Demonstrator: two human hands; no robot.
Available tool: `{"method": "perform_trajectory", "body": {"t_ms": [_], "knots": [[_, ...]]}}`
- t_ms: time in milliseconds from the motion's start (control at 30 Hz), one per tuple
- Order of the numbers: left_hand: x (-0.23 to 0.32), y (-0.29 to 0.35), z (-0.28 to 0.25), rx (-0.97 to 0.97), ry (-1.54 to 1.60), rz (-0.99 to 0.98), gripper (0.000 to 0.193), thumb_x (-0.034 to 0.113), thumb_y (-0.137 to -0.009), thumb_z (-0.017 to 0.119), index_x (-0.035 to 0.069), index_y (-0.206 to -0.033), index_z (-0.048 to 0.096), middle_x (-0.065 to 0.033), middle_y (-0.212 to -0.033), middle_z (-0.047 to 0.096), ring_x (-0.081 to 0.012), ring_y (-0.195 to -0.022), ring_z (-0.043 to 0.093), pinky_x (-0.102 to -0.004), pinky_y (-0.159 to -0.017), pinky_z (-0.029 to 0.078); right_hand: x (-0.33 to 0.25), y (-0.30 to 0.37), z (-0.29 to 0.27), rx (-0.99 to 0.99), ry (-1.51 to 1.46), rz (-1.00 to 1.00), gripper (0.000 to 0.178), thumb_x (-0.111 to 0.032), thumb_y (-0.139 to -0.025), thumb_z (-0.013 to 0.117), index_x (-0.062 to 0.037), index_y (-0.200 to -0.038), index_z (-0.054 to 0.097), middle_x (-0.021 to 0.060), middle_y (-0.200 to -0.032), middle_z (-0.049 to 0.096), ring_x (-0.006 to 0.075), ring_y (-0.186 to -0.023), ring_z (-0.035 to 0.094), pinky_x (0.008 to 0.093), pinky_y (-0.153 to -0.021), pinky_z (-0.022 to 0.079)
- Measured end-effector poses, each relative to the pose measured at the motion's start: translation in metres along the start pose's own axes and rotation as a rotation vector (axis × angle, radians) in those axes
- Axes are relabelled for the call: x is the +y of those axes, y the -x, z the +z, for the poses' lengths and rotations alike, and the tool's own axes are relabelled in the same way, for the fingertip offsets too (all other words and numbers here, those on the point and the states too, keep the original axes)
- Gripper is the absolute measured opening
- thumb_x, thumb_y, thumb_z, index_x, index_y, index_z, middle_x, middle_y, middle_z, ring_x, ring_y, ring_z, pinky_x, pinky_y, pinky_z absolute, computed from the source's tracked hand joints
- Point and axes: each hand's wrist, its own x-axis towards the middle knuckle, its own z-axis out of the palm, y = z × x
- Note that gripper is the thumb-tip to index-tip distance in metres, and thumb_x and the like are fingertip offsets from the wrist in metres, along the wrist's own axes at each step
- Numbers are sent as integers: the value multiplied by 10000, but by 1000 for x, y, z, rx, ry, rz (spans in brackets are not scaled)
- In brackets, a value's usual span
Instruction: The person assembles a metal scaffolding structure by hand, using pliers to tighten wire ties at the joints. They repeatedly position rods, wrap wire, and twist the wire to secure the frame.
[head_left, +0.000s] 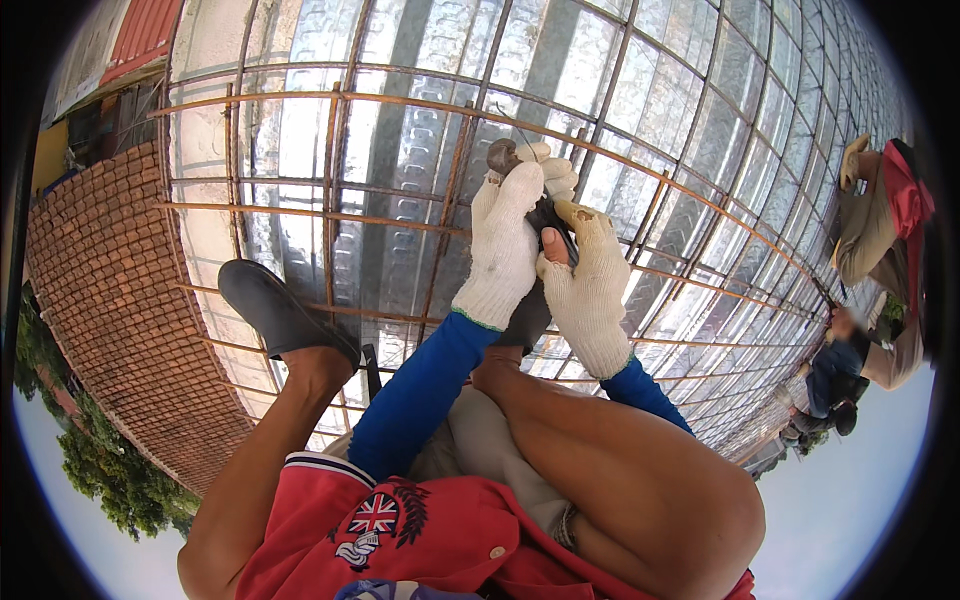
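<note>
The gloved right hand (588,285) grasps a black hand tool (548,216), its bare thumb tip pressed along it. The left hand (505,240), also gloved, bends its fingers at the tool's upper end; whether they grip it cannot be told. The tool lies above rusty reinforcing bars (400,221) crossing corrugated metal decking (400,262).

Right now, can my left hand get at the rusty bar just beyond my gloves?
Probably yes: the rusty bar runs just beyond the left hand, and its stretch to the left looks unobstructed. That hand is close against the right hand, though, so it may need freeing.
</note>
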Motion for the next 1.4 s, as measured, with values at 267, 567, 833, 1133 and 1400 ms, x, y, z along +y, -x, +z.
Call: {"method": "perform_trajectory", "body": {"t_ms": [267,567,833,1133,1400], "knots": [[7,7,-17,58,-67,20,457,220,-1066,693,-26,-1432,572,-236,-1394,672,-341,-1315,645,-520,-1151,512,1,-15,7,-86,-179,147,160,-120,-937,768,-39,-1009,651,145,-996,684,332,-898,688,431,-812,548],[104,17,-36,182,-475,-265,448,286,-1027,751,-38,-1313,635,-221,-1214,732,-348,-1102,754,-439,-915,659,87,-14,-106,-208,14,263,178,-103,-996,697,-22,-1151,661,170,-993,740,319,-897,758,385,-811,581],[144,37,-29,248,-745,-748,465,346,-992,783,-72,-1163,672,-185,-980,747,-263,-883,757,-336,-710,629,80,7,-107,-207,11,335,188,-73,-978,713,-25,-1159,705,181,-976,749,332,-887,767,381,-782,585],[83,20,75,-1097,-2147,994,255,181,-879,729,86,-1109,672,-43,-775,672,-238,-769,693,-380,-771,549,42,21,-122,-328,-141,143,170,-22,-949,744,1,-1118,738,167,-917,728,318,-772,735,364,-716,573],[90,16,59,-1353,-2170,119,200,243,-978,731,75,-1087,731,-116,-840,748,-308,-819,741,-417,-748,565,51,33,-140,-446,36,-12,227,-108,-876,816,-76,-1099,789,125,-838,743,329,-771,752,400,-682,600]]}}
